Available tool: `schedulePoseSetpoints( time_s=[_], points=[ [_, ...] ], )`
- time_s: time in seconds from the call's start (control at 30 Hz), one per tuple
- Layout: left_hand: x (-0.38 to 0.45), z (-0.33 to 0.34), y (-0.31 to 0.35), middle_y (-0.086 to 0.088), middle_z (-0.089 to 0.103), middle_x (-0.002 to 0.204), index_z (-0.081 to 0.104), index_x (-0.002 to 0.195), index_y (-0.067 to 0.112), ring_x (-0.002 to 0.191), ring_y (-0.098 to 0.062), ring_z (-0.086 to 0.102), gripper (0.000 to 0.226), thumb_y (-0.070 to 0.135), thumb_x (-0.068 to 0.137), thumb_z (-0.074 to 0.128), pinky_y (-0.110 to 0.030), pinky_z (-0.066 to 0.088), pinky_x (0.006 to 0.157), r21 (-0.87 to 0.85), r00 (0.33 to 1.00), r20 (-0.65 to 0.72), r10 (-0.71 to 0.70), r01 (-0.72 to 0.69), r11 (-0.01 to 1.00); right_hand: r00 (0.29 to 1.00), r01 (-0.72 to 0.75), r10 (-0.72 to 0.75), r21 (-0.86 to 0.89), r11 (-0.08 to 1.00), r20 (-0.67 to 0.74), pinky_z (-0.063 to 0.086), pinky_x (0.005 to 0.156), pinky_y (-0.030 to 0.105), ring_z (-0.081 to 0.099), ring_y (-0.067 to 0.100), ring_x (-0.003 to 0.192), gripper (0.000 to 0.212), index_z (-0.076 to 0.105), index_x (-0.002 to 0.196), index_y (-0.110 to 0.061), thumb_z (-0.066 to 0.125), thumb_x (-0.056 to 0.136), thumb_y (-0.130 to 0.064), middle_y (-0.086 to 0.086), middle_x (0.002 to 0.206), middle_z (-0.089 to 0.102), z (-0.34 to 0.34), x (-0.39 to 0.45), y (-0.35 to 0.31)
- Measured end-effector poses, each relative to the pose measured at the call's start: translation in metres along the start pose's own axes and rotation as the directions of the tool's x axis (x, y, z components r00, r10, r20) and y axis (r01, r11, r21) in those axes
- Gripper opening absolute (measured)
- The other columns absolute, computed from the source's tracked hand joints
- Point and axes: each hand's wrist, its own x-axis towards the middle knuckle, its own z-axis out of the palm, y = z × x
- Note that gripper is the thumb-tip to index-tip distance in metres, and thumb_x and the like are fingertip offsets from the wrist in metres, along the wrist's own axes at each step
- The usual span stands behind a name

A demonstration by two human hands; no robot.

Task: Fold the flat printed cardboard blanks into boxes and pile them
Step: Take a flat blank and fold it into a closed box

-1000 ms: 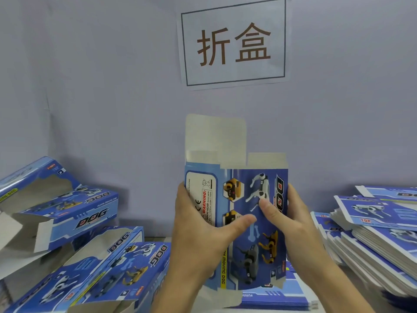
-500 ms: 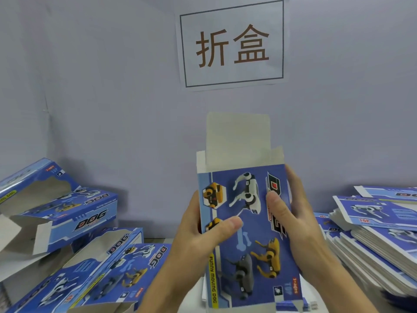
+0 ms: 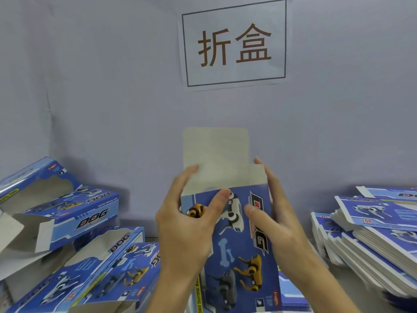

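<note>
I hold a blue printed box (image 3: pixel 246 263) with toy-dog pictures upright in front of me, its grey top flaps standing open above the printed face. My left hand (image 3: pixel 187 227) grips its left side, thumb across the front near the top edge and fingers at the left flap. My right hand (image 3: pixel 275 218) grips the right side, thumb on the front face and fingers behind the right edge. Folded boxes (image 3: pixel 74 213) lie piled at the left. A stack of flat blanks (image 3: pixel 372 231) sits at the right.
A white sign (image 3: pixel 233 41) with brown characters hangs on the grey wall behind. More folded boxes (image 3: pixel 108 274) lie at the lower left, some with open flaps. Another flat blank (image 3: pixel 291 294) lies on the table under the held box.
The box has turned and risen slightly, its printed face now toward me. Both hands slid up toward the top flaps.
</note>
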Motion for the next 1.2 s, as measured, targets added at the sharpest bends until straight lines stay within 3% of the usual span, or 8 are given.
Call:
schedulePoseSetpoints(
  time_s=[0.23,0.37,0.6,0.7,0.83,0.97,1.1,1.2],
  points=[
    [0.001,0.0,0.001,0.005,0.063,0.101,0.069,0.086,0.026,0.076,-0.006,0.064,0.053,0.075,0.074,0.056,-0.024,0.055,0.068,0.035,0.999,-0.045,-0.031,0.032,0.999,0.991,-0.08,0.077,-0.02,0.997,-0.109,0.058,0.08,0.052,0.07,0.033,0.089,0.043,0.065,0.107,-0.031,0.042,0.091,-0.063,0.013,0.096,0.07,0.008,0.001,-0.009],
    [0.003,0.0,0.001,-0.012,0.058,0.088,0.067,0.078,0.019,0.053,-0.013,0.047,0.031,0.018,0.102,0.047,-0.018,0.038,0.042,-0.092,0.992,-0.057,-0.115,0.11,0.99,0.981,-0.083,0.071,-0.062,0.995,-0.18,0.047,0.045,0.02,0.058,0.017,0.05,0.031,0.062,0.085,-0.015,0.046,0.102,-0.035,0.024,0.073,0.057,0.013,0.006,-0.015],
    [0.004,-0.006,-0.003,0.016,0.063,0.094,0.035,0.141,0.049,0.062,0.003,0.054,0.058,0.007,0.101,0.042,-0.012,0.045,0.05,-0.14,0.992,0.009,-0.125,0.125,0.982,0.961,-0.201,0.201,0.018,0.979,-0.192,0.046,0.048,0.027,0.051,0.017,0.053,0.042,0.044,0.128,-0.054,0.044,0.096,-0.027,-0.011,0.068,0.054,0.013,0.008,-0.018],
    [0.006,-0.007,-0.002,0.019,0.066,0.098,0.047,0.129,0.052,0.077,0.005,0.062,0.047,0.014,0.103,0.046,-0.009,0.049,0.059,-0.122,0.996,0.013,-0.088,0.089,0.989,0.965,-0.205,0.202,0.001,0.979,-0.166,0.05,0.056,0.037,0.054,0.025,0.06,0.039,0.049,0.123,-0.058,0.049,0.088,-0.042,-0.006,0.074,0.059,0.015,0.009,-0.022],
    [0.003,-0.005,0.004,-0.002,0.062,0.088,0.056,0.093,0.034,0.062,-0.011,0.055,0.008,0.029,0.096,0.05,-0.023,0.048,0.045,-0.212,0.998,-0.032,-0.058,0.05,0.976,0.962,-0.186,0.191,0.043,0.982,-0.195,0.046,0.05,0.037,0.054,0.024,0.055,0.029,0.053,0.104,-0.042,0.044,0.077,-0.037,0.007,0.074,0.059,0.016,0.007,-0.02],
    [0.0,-0.002,0.006,-0.005,0.068,0.109,0.055,0.096,0.007,0.073,-0.007,0.063,0.052,0.057,0.085,0.043,-0.021,0.051,0.048,-0.352,0.999,-0.043,-0.011,-0.004,0.936,0.969,-0.083,0.123,0.184,0.979,-0.213,0.051,0.052,0.035,0.065,0.029,0.064,0.032,0.057,0.094,-0.022,0.039,0.088,-0.047,0.014,0.079,0.068,0.014,0.001,-0.016],
    [0.0,-0.006,0.002,0.011,0.066,0.117,0.055,0.095,0.025,0.08,-0.017,0.069,0.041,0.062,0.076,0.054,-0.05,0.052,0.056,-0.269,0.996,0.058,-0.061,0.074,0.96,0.977,-0.126,0.164,0.256,0.959,-0.133,0.053,0.054,0.036,0.068,0.028,0.066,0.047,0.058,0.095,-0.02,0.049,0.081,-0.064,0.018,0.082,0.07,0.013,-0.001,-0.017],
    [-0.001,-0.012,-0.004,0.004,0.068,0.103,0.057,0.102,0.03,0.084,-0.031,0.07,0.024,0.042,0.082,0.054,-0.068,0.051,0.063,-0.26,0.99,0.127,-0.055,0.087,0.962,0.977,-0.19,0.205,0.209,0.959,-0.053,0.056,0.056,0.028,0.071,0.021,0.068,0.024,0.056,0.101,-0.02,0.053,0.091,-0.041,0.022,0.091,0.067,0.01,0.004,-0.016]
  ],
)
